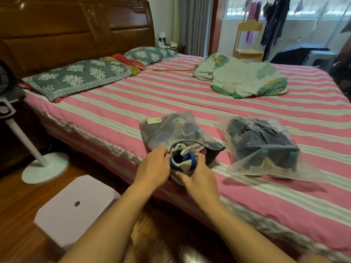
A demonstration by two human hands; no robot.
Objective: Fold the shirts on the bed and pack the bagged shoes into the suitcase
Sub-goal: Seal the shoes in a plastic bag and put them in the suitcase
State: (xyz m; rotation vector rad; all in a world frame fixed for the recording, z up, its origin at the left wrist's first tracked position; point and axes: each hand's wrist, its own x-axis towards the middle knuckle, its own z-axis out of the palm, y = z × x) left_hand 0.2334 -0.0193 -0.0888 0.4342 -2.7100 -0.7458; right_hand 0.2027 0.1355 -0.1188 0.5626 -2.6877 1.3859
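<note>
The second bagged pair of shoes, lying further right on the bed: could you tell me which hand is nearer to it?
Right. The right hand is just left of that bag; the left hand is further left.

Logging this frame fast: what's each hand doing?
Left hand: grips the bag mouth.
Right hand: holds the blue shoe.

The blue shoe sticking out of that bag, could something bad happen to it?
Maybe. The blue shoe is only partly inside the open bag, which lies near the bed edge, so it could slip out and drop to the floor if the left hand or right hand loses its grip. Its loose white lace might catch on the bag mouth. The thin plastic could also tear if the shoe is pushed hard.
</note>
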